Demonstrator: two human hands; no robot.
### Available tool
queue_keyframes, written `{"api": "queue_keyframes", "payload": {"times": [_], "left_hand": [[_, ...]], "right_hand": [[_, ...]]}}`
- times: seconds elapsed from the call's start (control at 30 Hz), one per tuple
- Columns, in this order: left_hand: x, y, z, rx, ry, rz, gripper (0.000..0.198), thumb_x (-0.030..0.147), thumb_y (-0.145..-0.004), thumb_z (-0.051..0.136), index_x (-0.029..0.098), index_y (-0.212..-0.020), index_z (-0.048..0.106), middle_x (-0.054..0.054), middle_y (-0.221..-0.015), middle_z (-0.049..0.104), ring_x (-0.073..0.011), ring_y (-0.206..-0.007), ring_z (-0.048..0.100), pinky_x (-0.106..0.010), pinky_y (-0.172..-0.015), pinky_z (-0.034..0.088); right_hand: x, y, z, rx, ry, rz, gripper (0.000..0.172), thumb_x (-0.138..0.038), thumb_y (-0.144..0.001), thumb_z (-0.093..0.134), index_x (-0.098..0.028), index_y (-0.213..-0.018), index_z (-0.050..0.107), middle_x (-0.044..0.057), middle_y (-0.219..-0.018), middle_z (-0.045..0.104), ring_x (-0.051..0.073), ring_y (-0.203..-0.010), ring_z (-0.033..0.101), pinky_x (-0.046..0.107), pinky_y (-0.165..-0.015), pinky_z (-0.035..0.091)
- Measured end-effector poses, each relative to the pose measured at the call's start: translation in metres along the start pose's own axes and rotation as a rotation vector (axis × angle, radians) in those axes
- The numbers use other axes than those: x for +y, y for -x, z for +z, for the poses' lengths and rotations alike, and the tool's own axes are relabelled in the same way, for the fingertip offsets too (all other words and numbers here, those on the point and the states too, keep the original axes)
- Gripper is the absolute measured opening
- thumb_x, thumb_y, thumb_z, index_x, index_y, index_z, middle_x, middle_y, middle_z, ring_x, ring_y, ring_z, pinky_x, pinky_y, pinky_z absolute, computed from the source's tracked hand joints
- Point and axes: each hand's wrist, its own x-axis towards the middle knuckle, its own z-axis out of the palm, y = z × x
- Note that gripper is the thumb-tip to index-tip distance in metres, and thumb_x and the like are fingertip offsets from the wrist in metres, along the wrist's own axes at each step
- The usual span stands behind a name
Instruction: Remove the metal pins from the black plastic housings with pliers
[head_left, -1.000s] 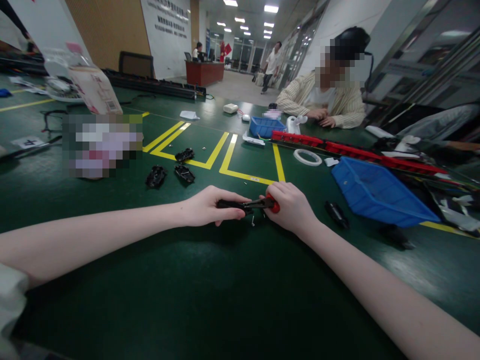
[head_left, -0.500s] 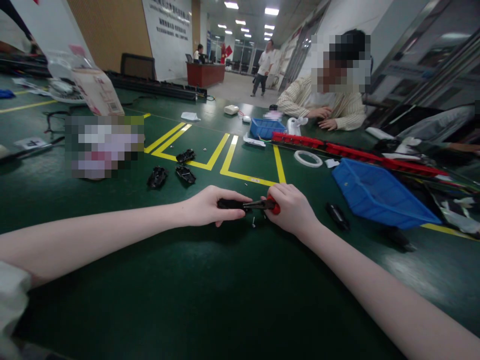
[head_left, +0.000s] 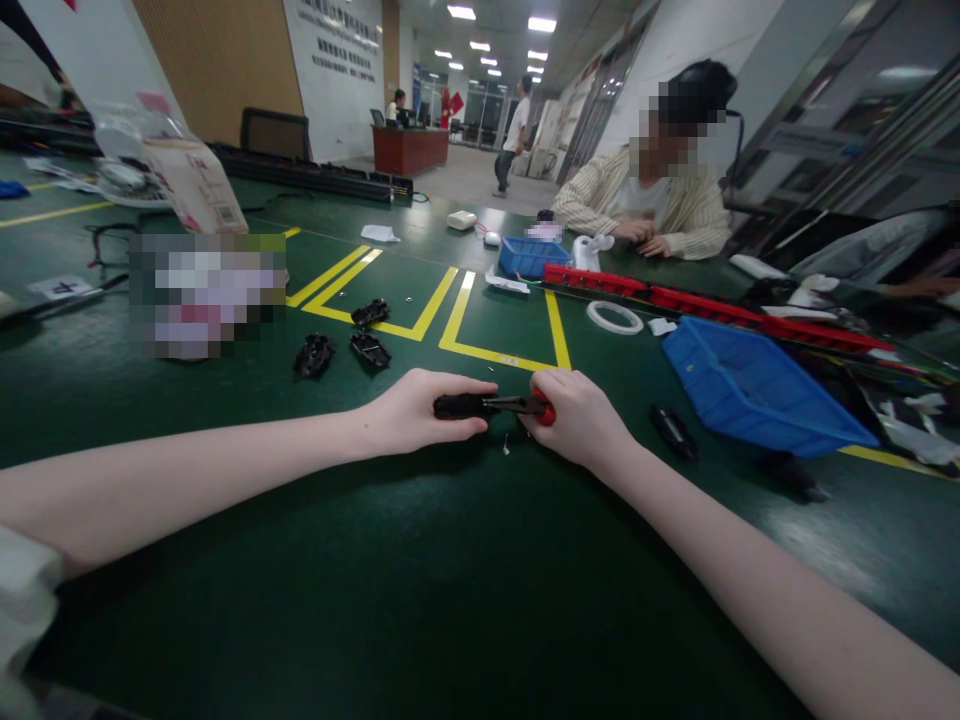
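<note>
Near the middle of the green table [head_left: 420, 600], my left hand [head_left: 420, 412] is closed round a small black part [head_left: 459, 405]. My right hand [head_left: 581, 415] grips pliers [head_left: 517, 404] with red handles, mostly hidden in the fist. The plier tips point left and meet the right end of the black part. Just below the pliers lies a small pale scrap [head_left: 505, 444]. Beyond my left forearm rest three black pieces, the nearest to the left edge being a dark shell [head_left: 313, 355].
A blue bin [head_left: 757, 385] stands at the right, with a black cylinder [head_left: 673, 432] beside it. Past these are a white ring [head_left: 615, 318], a long red strip [head_left: 705, 305] and a smaller blue basket [head_left: 525, 258]. A person [head_left: 652, 200] sits across the table.
Both hands, with the black part and pliers, have barely shifted; the part shows more between my left fingers. A standing person in the background has moved slightly left.
</note>
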Motion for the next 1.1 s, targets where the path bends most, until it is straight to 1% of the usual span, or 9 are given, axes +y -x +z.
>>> {"api": "queue_keyframes", "payload": {"times": [0.17, 0.23, 0.3, 0.37, 0.5, 0.73, 0.83, 0.97, 1.1], "left_hand": [[0.0004, -0.0011, 0.0022, -0.006, -0.029, -0.059, 0.055, 0.037, -0.084, 0.067, 0.016, -0.133, 0.055, -0.011, -0.127, 0.064, -0.0233, -0.112, 0.063, -0.040, -0.097, 0.050], [0.0001, -0.0018, 0.0032, 0.000, -0.046, -0.082, 0.057, 0.040, -0.081, 0.070, 0.016, -0.131, 0.057, -0.011, -0.125, 0.066, -0.0241, -0.110, 0.063, -0.041, -0.095, 0.050], [0.0001, -0.0027, 0.0036, 0.003, -0.054, -0.096, 0.055, 0.043, -0.080, 0.071, 0.016, -0.127, 0.060, -0.010, -0.121, 0.068, -0.0241, -0.108, 0.064, -0.040, -0.094, 0.051], [0.0006, -0.0035, 0.0034, -0.004, -0.049, -0.095, 0.050, 0.042, -0.081, 0.070, 0.016, -0.123, 0.063, -0.009, -0.117, 0.069, -0.0235, -0.104, 0.065, -0.039, -0.092, 0.051], [0.0014, -0.0041, 0.0021, -0.050, -0.013, -0.076, 0.044, 0.042, -0.083, 0.069, 0.016, -0.119, 0.066, -0.009, -0.113, 0.070, -0.0227, -0.099, 0.066, -0.037, -0.086, 0.052], [0.0023, -0.0049, -0.0008, -0.119, 0.050, -0.059, 0.045, 0.042, -0.084, 0.068, 0.015, -0.119, 0.065, -0.008, -0.113, 0.070, -0.0219, -0.098, 0.066, -0.034, -0.083, 0.052], [0.0033, -0.0048, -0.0005, -0.091, 0.027, -0.032, 0.045, 0.040, -0.084, 0.067, 0.015, -0.122, 0.063, -0.008, -0.116, 0.070, -0.0213, -0.100, 0.066, -0.034, -0.085, 0.051], [0.0047, -0.0032, 0.0011, 0.000, -0.117, -0.008, 0.050, 0.041, -0.085, 0.066, 0.018, -0.128, 0.059, -0.008, -0.122, 0.067, -0.0221, -0.105, 0.064, -0.035, -0.088, 0.051], [0.0053, -0.0014, 0.0017, -0.002, -0.174, 0.008, 0.050, 0.045, -0.089, 0.060, 0.019, -0.131, 0.055, -0.006, -0.122, 0.067, -0.0205, -0.104, 0.064, -0.031, -0.083, 0.052]], "right_hand": [[-0.0015, 0.0003, -0.0011, 0.008, -0.040, 0.027, 0.019, -0.028, -0.075, 0.063, -0.019, -0.085, 0.050, 0.007, -0.083, 0.063, 0.021, -0.073, 0.056, 0.033, -0.067, 0.043], [-0.0019, 0.0004, -0.0006, 0.020, -0.043, 0.043, 0.023, -0.030, -0.075, 0.063, -0.018, -0.091, 0.051, 0.008, -0.087, 0.062, 0.021, -0.074, 0.056, 0.032, -0.066, 0.042], [-0.0020, 0.0003, 0.0002, 0.027, -0.021, 0.055, 0.025, -0.032, -0.075, 0.062, -0.017, -0.092, 0.052, 0.009, -0.090, 0.060, 0.020, -0.073, 0.055, 0.031, -0.064, 0.042], [-0.0020, 0.0001, 0.0007, 0.024, 0.007, 0.057, 0.020, -0.033, -0.077, 0.061, -0.017, -0.086, 0.052, 0.009, -0.090, 0.059, 0.020, -0.072, 0.053, 0.031, -0.063, 0.041], [-0.0021, -0.0003, 0.0002, 0.015, 0.040, 0.019, 0.015, -0.030, -0.077, 0.059, -0.019, -0.074, 0.049, 0.008, -0.079, 0.059, 0.020, -0.071, 0.052, 0.032, -0.064, 0.040], [-0.0013, -0.0009, -0.0019, 0.017, 0.058, 0.002, 0.012, -0.025, -0.074, 0.059, -0.020, -0.071, 0.049, 0.008, -0.076, 0.062, 0.022, -0.071, 0.055, 0.034, -0.065, 0.041], [0.0013, -0.0017, -0.0015, 0.019, 0.035, -0.006, 0.011, -0.026, -0.073, 0.059, -0.020, -0.071, 0.050, 0.008, -0.076, 0.064, 0.024, -0.073, 0.058, 0.035, -0.066, 0.042], [0.0026, -0.0023, -0.0011, 0.018, 0.016, 0.011, 0.011, -0.027, -0.075, 0.057, -0.021, -0.070, 0.050, 0.008, -0.074, 0.064, 0.025, -0.073, 0.059, 0.037, -0.067, 0.043], [0.0020, -0.0027, -0.0013, 0.017, 0.017, 0.026, 0.012, -0.027, -0.075, 0.057, -0.021, -0.068, 0.049, 0.008, -0.072, 0.064, 0.025, -0.071, 0.060, 0.038, -0.069, 0.044]]}}
